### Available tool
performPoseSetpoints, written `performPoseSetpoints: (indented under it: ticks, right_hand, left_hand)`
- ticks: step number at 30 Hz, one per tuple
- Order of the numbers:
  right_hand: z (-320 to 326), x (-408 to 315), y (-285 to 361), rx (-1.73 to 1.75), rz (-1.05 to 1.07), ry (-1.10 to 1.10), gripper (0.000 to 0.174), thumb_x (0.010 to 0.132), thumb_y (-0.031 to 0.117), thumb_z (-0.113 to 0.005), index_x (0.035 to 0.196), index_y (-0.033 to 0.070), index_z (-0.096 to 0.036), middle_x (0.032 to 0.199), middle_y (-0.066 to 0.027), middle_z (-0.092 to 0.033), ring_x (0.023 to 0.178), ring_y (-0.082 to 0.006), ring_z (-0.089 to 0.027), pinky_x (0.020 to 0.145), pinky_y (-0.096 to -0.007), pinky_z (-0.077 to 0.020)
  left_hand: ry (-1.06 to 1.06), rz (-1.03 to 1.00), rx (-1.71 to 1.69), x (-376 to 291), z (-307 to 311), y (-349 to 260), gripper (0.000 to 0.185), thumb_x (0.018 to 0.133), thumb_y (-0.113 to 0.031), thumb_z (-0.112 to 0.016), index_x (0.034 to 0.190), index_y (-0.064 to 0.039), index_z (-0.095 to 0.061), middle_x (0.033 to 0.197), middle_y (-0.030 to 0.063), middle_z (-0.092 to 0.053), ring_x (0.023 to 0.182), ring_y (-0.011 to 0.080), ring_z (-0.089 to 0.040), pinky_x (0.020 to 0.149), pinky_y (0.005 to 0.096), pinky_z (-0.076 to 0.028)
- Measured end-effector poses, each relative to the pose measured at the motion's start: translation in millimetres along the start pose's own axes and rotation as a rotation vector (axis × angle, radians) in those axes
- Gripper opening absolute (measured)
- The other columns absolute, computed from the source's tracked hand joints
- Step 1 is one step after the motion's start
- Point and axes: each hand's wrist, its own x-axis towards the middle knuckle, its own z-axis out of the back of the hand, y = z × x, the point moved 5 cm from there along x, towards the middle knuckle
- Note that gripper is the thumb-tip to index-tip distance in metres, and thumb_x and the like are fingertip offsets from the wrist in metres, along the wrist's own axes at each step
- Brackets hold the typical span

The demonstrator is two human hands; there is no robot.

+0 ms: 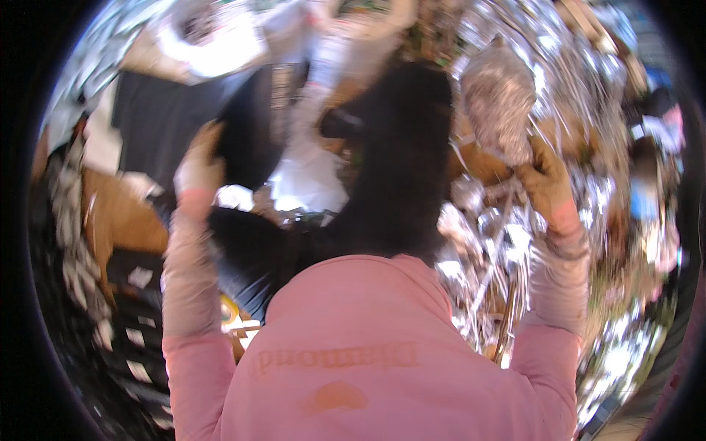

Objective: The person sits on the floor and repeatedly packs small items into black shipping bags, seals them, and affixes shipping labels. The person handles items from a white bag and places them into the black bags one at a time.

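My right hand [546, 182] grips the lower end of a crumpled, brownish translucent bundle, perhaps a plastic bag [499, 99]. The bundle extends away from me above loose, shiny plastic scraps [507, 237]. My left hand [199, 162] lies against the edge of a dark, flat piece [171, 124]. Motion blur hides whether its fingers grip that piece or only touch it. Between my hands are my dark-clothed legs [402, 165], with crumpled white sheeting [309, 176] between them.
A white ring-shaped item [220, 49] lies at the far left. Brown cardboard [124, 215] and black items with white labels [138, 331] are on the left. A yellow tape roll [228, 310] sits by my left side. Mixed scraps [651, 193] heap up at right.
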Motion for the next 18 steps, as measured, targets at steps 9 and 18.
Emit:
performPoseSetpoints:
  ticks: [9, 18]
  right_hand:
    - [-235.3, 85.1, 127.4, -0.867, 0.431, 0.712, 0.025, 0.085, 0.021, -0.061, 0.103, 0.005, -0.065, 0.093, -0.0231, -0.067, 0.093, -0.0407, -0.065, 0.079, -0.0453, -0.0515]
    - [-391.5, 155.2, 143.1, -1.081, 0.428, 0.815, 0.034, 0.085, 0.019, -0.057, 0.113, 0.006, -0.070, 0.118, -0.0208, -0.067, 0.112, -0.0339, -0.064, 0.095, -0.0430, -0.0509]
  left_hand:
    - [0.047, 0.101, -0.179, -22.8, 2.5, -42.1, 0.071, 0.078, 0.005, -0.049, 0.146, -0.016, -0.045, 0.155, 0.0069, -0.039, 0.122, 0.0353, -0.056, 0.100, 0.0422, -0.049]
    - [-0.042, 0.087, -0.473, -30.3, 8.1, -54.7, 0.073, 0.076, 0.008, -0.048, 0.146, -0.012, -0.045, 0.155, 0.0120, -0.038, 0.129, 0.0340, -0.051, 0.105, 0.0375, -0.045]
